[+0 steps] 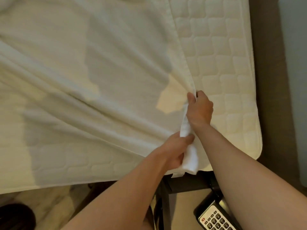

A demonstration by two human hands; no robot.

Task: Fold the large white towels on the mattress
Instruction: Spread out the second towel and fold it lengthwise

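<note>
White towel (83,63) covers the quilted mattress (224,55), its bunched edge gripped by left hand (172,151) and right hand (199,110).

The towel (99,63) in your fingers (191,97) is plain white; right of them, the mattress (224,55) is cream, quilted in blocks.

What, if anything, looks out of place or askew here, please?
Only the towel: it lies creased, ridges fanning from the bunched edge that the left hand and right hand hold near the mattress corner. Nothing looks spilled or damaged.
</note>
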